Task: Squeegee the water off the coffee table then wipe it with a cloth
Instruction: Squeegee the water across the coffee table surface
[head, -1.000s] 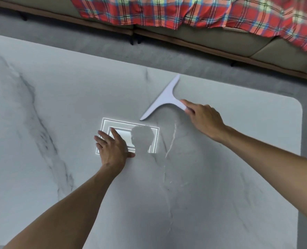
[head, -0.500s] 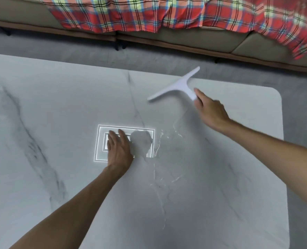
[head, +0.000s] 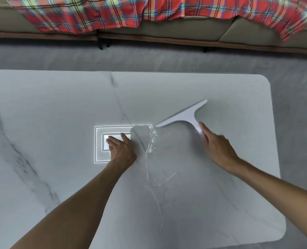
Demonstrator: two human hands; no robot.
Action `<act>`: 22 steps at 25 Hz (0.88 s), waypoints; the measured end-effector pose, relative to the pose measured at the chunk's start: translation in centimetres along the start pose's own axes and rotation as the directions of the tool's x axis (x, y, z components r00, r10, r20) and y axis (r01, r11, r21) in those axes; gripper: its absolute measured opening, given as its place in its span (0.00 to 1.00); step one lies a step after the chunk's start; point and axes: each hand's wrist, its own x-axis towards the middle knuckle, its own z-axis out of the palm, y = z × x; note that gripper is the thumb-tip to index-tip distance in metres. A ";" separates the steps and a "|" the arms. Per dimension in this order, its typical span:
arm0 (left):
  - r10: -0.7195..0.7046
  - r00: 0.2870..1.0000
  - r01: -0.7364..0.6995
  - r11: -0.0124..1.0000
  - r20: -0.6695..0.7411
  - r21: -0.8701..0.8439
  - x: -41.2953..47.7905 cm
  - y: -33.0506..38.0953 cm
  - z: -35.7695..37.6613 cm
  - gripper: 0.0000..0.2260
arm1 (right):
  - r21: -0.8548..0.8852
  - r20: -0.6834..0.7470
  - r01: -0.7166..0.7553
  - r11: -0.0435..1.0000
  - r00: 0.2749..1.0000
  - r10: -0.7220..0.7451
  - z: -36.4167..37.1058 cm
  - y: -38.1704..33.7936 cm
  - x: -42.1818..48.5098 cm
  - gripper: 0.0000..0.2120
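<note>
A white marble-patterned desk [head: 41, 123] with grey veins and rounded corners fills the near part of the view, and 2 bare forearms reach over it from the bottom edge. Thin streaks of water [head: 150, 146] glint near its middle, running from the near side up to a bright rectangular light reflection [head: 99, 141]. The left hand [head: 121, 150] lies flat on the desk over that reflection, fingers straight and together. To its right, the right hand [head: 215, 150], somewhat blurred, is wrapped around the handle of the white squeegee [head: 183, 116], index finger along the stem. The blade lies beyond and left of this hand, slanting across the desk, its lower left tip just beside the water. Past the far edge lies grey floor [head: 149, 58], then a beige sofa [head: 185, 31] draped with a red plaid blanket [head: 95, 13].
</note>
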 end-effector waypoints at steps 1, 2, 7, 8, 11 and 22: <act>-0.003 1.000 0.003 1.000 0.009 0.001 0.0 0.1 -0.2 0.34 | 0.022 0.032 -0.034 0.999 0.999 0.033 -0.5 0.7 -1.6 0.21; -0.007 1.000 0.007 1.000 0.018 -0.005 0.0 0.1 -0.4 0.33 | 0.046 0.056 -0.059 0.997 0.997 0.057 -1.1 1.1 -2.6 0.20; -0.006 0.999 0.005 1.000 0.046 0.018 0.5 0.2 -0.9 0.33 | 0.100 -0.107 -0.099 0.990 0.988 0.110 -5.8 -0.5 4.4 0.22; -0.010 0.999 0.009 1.000 0.043 0.023 0.5 0.3 -1.0 0.33 | 0.134 -0.112 -0.138 0.981 0.982 0.153 -6.8 -1.3 7.2 0.22; -0.015 1.000 0.014 0.999 0.023 0.053 0.5 0.3 -0.8 0.32 | 0.295 -0.028 -0.307 0.905 0.944 0.329 -8.3 -2.6 13.1 0.23; 0.019 0.999 -0.021 0.997 0.036 0.079 -0.2 0.4 -0.8 0.31 | 0.186 0.082 -0.273 0.944 0.962 0.262 -1.1 2.4 -2.2 0.23</act>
